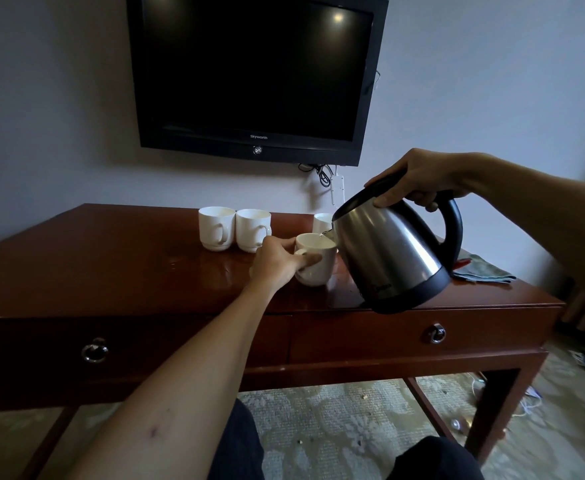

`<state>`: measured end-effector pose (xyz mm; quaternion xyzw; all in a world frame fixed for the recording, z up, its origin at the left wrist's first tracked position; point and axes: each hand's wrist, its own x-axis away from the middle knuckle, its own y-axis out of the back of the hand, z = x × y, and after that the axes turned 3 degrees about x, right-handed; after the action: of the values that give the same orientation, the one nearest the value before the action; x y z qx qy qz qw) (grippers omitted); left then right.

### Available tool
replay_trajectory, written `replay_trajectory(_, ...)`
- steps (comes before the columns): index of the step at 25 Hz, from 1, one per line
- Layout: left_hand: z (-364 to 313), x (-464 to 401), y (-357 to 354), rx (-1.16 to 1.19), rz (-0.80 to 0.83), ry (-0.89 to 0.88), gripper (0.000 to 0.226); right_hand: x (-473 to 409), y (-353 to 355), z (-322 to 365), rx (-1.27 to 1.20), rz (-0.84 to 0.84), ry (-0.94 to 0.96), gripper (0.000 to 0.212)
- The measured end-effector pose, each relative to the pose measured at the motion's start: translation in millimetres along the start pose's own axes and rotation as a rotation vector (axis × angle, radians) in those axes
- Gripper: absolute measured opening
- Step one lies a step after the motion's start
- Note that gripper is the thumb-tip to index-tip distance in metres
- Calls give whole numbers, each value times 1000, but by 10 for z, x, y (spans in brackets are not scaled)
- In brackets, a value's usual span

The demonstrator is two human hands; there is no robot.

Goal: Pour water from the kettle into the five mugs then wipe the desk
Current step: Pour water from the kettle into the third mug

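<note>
Now the right hand [417, 178] grips the kettle [393, 251], tilted spout-down over a mug [315, 261]. At the mug's nine o'clock, the left hand [277, 263] curls round its handle on the worktop [111, 265].

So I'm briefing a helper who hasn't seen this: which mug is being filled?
Below the wall TV, on the wooden desk, find the tilted steel kettle. The mug sits under its spout, nearest the front edge. Only this one is gripped by the left hand.
</note>
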<state>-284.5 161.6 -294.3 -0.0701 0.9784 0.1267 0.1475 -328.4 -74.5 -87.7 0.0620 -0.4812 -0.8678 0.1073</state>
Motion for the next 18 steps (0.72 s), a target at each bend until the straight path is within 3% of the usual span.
replay_trajectory(5, 26, -33, -9, 7, -6, -12, 94, -4, 1, -8, -2, 0, 3, 39)
replay_trajectory(10, 60, -48, 1, 11, -32, -14, 63, -2, -4, 4, -2, 4, 4, 38)
replay_trajectory(18, 73, -62, 2, 4, -30, -18, 69, -3, 1, 6, 12, 0, -2, 38)
